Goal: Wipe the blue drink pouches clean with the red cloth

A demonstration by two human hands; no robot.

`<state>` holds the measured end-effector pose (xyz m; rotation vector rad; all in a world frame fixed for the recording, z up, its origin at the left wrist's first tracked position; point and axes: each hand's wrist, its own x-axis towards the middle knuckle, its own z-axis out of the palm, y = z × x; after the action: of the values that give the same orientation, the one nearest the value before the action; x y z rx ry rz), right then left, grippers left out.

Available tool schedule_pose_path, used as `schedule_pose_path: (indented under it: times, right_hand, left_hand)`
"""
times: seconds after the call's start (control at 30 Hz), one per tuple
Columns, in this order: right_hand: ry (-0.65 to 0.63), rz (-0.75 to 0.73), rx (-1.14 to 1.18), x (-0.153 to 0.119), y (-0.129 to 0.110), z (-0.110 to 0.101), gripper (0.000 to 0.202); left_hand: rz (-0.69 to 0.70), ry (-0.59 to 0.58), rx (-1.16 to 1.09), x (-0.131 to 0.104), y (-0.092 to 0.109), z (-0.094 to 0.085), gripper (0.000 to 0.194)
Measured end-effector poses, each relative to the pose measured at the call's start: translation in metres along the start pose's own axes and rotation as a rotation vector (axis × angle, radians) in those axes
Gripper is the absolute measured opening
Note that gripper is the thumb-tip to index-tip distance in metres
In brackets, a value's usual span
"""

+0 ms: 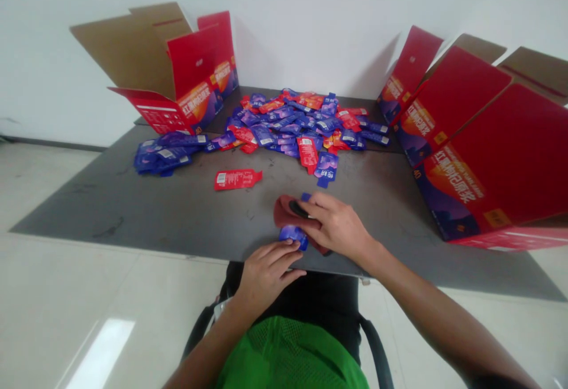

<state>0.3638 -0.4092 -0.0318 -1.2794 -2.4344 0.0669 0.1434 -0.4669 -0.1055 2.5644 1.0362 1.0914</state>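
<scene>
At the table's front edge, my left hand (pixel 270 268) has its fingertips on the lower end of a blue pouch (pixel 290 235), its thumb reaching toward the edge. My right hand (pixel 339 223) is closed on a reddish-brown cloth (pixel 283 211) that lies across the pouch and covers its middle. A black oval piece (pixel 298 208) shows at the cloth, beside the right fingertips. Beyond the cloth, a bit of blue (pixel 306 197) sticks out. A single red pouch (pixel 237 179) lies flat to the left, and another blue pouch (pixel 326 168) lies further back.
A heap of blue and red pouches (pixel 288 120) covers the back middle of the grey table (pixel 190 211). A smaller blue pile (pixel 166 154) sits left of it. Open red cartons stand at the back left (pixel 195 75) and along the right (pixel 470 140), by a white wall.
</scene>
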Motion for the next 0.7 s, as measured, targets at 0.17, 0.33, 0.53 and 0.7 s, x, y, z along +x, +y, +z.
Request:
schedule_pose_path:
  times: [0.17,0.33,0.53,0.7]
  right_hand:
    - [-0.051,-0.017,0.097,-0.007,0.002,0.021,0.033]
    - [0.042,0.102,-0.036,0.016,0.034,0.008,0.034]
    - [-0.06,-0.083,0.082,-0.009,-0.016,0.009,0.031]
    - [-0.012,0.066,0.009,0.007,0.024,0.019,0.035]
  left_hand:
    - [-0.007,-0.02,0.005,0.0,-0.001,-0.001,0.028]
    - [-0.002,-0.005,-0.015,0.0,-0.002,0.001,0.028]
    - [-0.01,-0.018,0.014,0.0,-0.001,0.0,0.028]
    - [0.008,0.003,-0.021,0.001,-0.002,0.0,0.027]
